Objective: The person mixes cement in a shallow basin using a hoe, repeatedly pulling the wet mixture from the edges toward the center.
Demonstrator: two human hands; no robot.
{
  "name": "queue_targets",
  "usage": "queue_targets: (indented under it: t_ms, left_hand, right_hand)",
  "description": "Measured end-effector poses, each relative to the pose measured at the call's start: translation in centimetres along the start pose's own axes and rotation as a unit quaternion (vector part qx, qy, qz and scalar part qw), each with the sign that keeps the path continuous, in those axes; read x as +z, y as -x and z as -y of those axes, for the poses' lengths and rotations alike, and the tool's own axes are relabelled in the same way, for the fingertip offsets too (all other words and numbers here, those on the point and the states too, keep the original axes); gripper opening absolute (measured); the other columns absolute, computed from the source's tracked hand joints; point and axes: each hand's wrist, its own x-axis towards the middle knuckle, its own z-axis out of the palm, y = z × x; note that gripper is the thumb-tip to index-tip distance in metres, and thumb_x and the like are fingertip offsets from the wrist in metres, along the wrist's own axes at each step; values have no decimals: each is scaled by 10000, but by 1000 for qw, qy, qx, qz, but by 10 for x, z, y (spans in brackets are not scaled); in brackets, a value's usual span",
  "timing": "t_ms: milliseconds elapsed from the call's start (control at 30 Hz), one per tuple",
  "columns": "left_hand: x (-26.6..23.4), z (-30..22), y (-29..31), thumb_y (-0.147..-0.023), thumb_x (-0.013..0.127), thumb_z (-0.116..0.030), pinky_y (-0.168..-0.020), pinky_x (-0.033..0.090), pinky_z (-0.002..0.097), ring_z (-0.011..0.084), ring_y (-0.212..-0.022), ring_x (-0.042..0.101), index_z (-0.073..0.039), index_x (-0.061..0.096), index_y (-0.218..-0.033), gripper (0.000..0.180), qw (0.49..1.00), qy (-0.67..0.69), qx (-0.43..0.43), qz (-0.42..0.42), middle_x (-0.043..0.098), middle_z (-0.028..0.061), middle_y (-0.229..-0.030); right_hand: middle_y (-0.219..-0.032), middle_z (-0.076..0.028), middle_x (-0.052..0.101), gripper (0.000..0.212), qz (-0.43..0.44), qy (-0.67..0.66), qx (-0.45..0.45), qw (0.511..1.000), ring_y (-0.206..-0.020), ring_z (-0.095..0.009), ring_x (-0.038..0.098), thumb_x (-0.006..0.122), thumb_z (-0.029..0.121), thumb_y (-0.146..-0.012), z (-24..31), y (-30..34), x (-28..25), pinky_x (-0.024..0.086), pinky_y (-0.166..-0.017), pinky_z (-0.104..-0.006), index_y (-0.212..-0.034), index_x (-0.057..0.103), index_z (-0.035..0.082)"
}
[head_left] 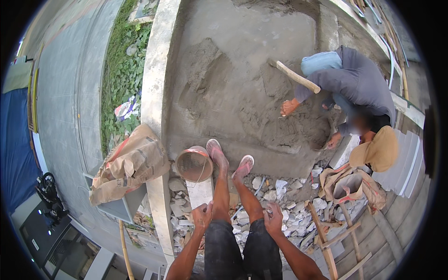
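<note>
My left hand (202, 216) hangs beside my left knee, loosely bent and with nothing seen in it. By the other knee, my right hand (274, 219) has its fingers apart and is also bare of any tool. In front of my left hand stands a bucket (193, 165) with a wire handle and a grey-coated inside, next to my left foot. Wet grey mortar (205, 74) spreads over the walled floor ahead, heaped in places. My sandalled feet stand at its near edge.
A co-worker (359, 84) in a tan cap bends over the mortar at the right, beside a wooden tool handle (296, 77). Paper sacks (133, 161) lie at left, another sack (350, 186) at right. Broken rubble (294, 205) and a wooden frame (324, 242) lie near my legs.
</note>
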Motion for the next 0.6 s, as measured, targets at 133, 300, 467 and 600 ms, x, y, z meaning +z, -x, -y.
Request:
queue_targets:
  t_ms: [133, 300, 467, 600]
  left_hand:
    - [0, -15, 28, -842, 729, -301, -735, 486, 439, 328, -854, 634, -24, 707, -787, 284, 993, -20, 116, 33, 644, 169, -816]
    - [7, 11, 26, -839, 674, -280, -1018, 392, 511, 373, -1226, 474, -71, 678, -1103, 337, 968, -127, 193, 98, 558, 165, -1204]
    - [15, 23, 3, -830, 617, -301, -1033, 376, 532, 350, -1286, 432, -96, 594, -1263, 480, 948, -218, 139, 185, 515, 154, -1298]
    - [15, 7, -1, -819, 616, -305, -1014, 387, 559, 328, -1290, 431, -129, 586, -1268, 482, 929, -278, 122, 212, 516, 121, -1313]
  right_hand:
    - [-1235, -202, 564, 290, -36, 2, -25, 999, -1059, -326, 640, 682, 32, -859, -5, -7, 14, 608, -757, -309, -1137, 613, -12]
    - [-1270, -227, 549, 359, -11, 139, -64, 988, -1164, -384, 562, 708, 128, -847, -2, 1, 37, 515, -947, -424, -1166, 604, 1]
    - [-1408, -256, 435, 539, 24, 249, -106, 962, -1305, -457, 397, 709, 302, -821, 10, -7, 47, 326, -1095, -554, -1269, 581, 33]
    - [-1424, -236, 427, 563, 26, 287, -84, 954, -1293, -441, 408, 693, 355, -818, 14, -15, 42, 304, -1102, -556, -1281, 588, 53]
